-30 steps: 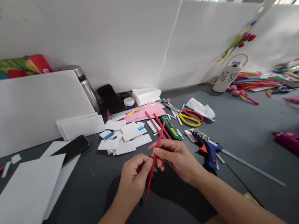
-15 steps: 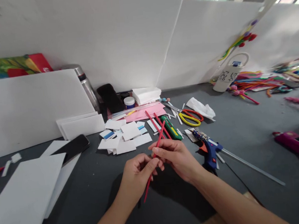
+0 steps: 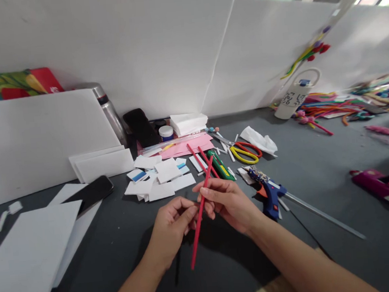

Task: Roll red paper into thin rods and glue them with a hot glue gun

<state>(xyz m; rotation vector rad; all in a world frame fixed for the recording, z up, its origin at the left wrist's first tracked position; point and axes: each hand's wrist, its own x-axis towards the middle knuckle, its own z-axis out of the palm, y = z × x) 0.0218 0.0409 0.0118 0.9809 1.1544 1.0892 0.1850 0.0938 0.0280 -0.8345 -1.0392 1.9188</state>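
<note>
A thin, straight red strip [image 3: 198, 236] slants over the dark table, its lower end sticking out toward me. My right hand [image 3: 228, 202] is closed, pinching it near the middle between thumb and fingers. Just left of it, my left hand [image 3: 174, 220] is closed with thumb and index finger together; the tips meet the strip's edge, and what they pinch, if anything, is hidden. Two more red strips [image 3: 195, 156] lie beyond my hands, beside a green box cutter [image 3: 220, 165]. Left of these spreads a pile of small white cards [image 3: 167, 171].
Right of my hands lie a blue glue gun [image 3: 272, 198] with a long clear glue stick and scissors [image 3: 246, 153] with yellow and red handles. A phone [image 3: 94, 191] rests on white boards [image 3: 36, 250] at left. A magenta tool [image 3: 382, 188] and a white bottle [image 3: 292, 98] are farther right.
The red strip has shifted slightly toward me and turned, showing a wider face. My left thumb, earlier over the strip, is now beside it. My right hand keeps its pinch.
</note>
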